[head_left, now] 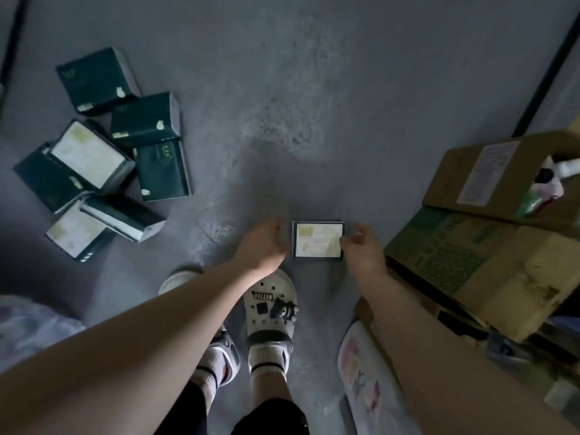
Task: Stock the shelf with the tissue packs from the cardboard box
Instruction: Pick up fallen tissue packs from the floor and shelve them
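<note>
Just ahead of the person's feet, low over the grey floor (329, 105), 1 tissue pack (317, 241) sits between both hands with its pale printed face up. The right hand (361, 246) pinches the pack's right edge between thumb and fingers. The left hand (266, 243) is cupped at the left edge with its fingers curved, and I cannot tell whether it touches the pack or has hold of it. A hand at each short edge probably serves to keep the flat pack level, though whether it is being lifted or set down cannot be told.

To the left, well apart from the hands, a loose pile of packs (103, 158) lies on the floor, about 7 of them, dark green, tumbled at odd angles, 2 showing the same pale face. They look dumped there as a staging heap rather than arranged.

At the right stand 2 stacked cartons. The upper cardboard box (464, 171) is open and carries a white shipping label (489, 171), its print too small to read. The lower cardboard box (455, 255) bears green printing, also unreadable. The packs' own lettering cannot be made out either.

A white clog (271, 306) has a strip charm that appears to read "BETTER".

No shelf is plainly in view; a dark upright (546, 58) at the upper right may belong to one.
</note>
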Motion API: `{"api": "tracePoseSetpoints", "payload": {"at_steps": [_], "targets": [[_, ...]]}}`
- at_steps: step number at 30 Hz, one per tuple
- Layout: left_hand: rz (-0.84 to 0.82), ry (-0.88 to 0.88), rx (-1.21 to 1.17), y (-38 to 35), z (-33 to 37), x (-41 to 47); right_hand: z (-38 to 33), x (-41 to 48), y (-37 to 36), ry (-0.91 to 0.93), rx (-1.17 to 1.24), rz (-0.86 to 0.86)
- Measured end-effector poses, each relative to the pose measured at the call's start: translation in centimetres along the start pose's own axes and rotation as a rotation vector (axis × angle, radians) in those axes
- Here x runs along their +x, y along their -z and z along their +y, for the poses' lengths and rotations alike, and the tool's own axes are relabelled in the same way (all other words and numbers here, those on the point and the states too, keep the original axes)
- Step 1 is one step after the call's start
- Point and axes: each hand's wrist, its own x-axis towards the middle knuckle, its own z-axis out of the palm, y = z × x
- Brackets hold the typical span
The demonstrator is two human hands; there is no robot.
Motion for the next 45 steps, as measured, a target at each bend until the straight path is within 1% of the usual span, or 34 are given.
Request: {"api": "tracePoseSetpoints", "payload": {"at_steps": [4, 9, 11, 14, 18, 21, 25, 29, 31, 36, 39, 42, 45], "targets": [[-0.078, 0.073, -0.022, -1.8, -1.2, 2.2, 0.8, 1.7, -1.0, 0.001, -0.028, -0.018], [-0.183, 0.068, -0.03, -2.9, -1.7, 3.3, 1.0, 2.7, -2.5, -0.034, 0.016, -0.047], [-0.178, 0.086, -0.096, -2.8, -1.8, 3.3, 0.8, 2.6, -2.7, -0.04, 0.012, -0.048], [-0.134, 0.068, -0.147, -1.6, -1.7, 2.7, -0.1, 1.6, -2.3, -0.036, 0.028, -0.05], [-0.028, -0.054, -0.124, 1.7, -1.0, 0.7, -2.1, -0.7, -1.7, 0.018, 0.14, -0.074], [0.0, -0.136, -0.213, 4.5, 0.0, -1.3, -4.9, -2.9, -1.3, 0.074, 0.238, -0.08], [0.157, -0.144, -0.18, 8.7, 1.5, -4.3, -10.0, -6.3, -0.5, 0.15, 0.306, -0.115], [0.31, -0.17, -0.276, 13.4, 2.5, -8.0, -15.8, -10.0, 0.3, 0.142, 0.331, -0.166], [0.377, -0.167, -0.322, 15.9, 3.0, -9.8, -18.4, -12.0, 0.5, 0.173, 0.305, -0.206], [0.515, -0.161, -0.309, 21.1, 3.2, -15.2, -23.8, -17.8, 0.1, 0.268, 0.247, -0.338], [0.574, -0.092, -0.429, 23.2, 2.9, -19.2, -25.9, -21.8, -0.6, 0.336, 0.178, -0.419], [0.65, -0.095, -0.496, 24.9, 2.1, -22.8, -27.6, -25.8, -1.7, 0.403, 0.109, -0.516], [0.73, -0.082, -0.639, 26.7, 0.8, -26.0, -29.0, -29.5, -3.2, 0.463, 0.077, -0.534]]}}
